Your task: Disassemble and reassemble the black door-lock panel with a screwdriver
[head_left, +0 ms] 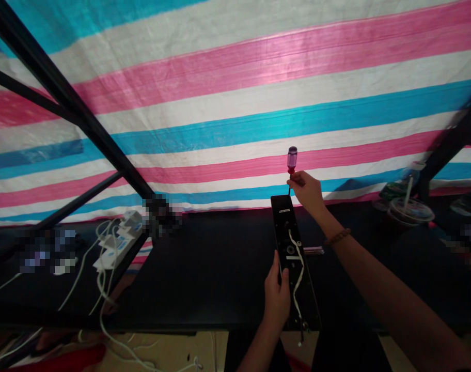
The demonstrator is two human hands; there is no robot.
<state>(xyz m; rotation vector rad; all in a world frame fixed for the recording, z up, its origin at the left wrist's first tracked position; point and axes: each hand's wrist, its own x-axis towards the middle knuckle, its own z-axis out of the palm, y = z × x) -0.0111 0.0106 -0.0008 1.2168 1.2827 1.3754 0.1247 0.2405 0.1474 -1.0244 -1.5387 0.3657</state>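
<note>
A long black panel (307,289) with a white cable (302,268) running along it lies on the dark table, its near end at the front edge. My left hand (277,297) grips the panel's left side, thumb on its face and fingers along the edge. My right hand (307,190) pinches the shaft of a screwdriver (292,157) with a clear purple handle and red collar. The screwdriver stands upright, handle up, its tip down at the panel's far end; whether it sits in a screw I cannot tell. Another purple-pink rod-like item (314,250) lies beside the panel's right side.
A white power strip (117,248) with plugs and trailing cables is on the left. A lidded plastic cup with a straw (410,211) stands at the right, a bottle (411,173) behind it. Black metal bars (99,142) rise before a striped tarp (258,119).
</note>
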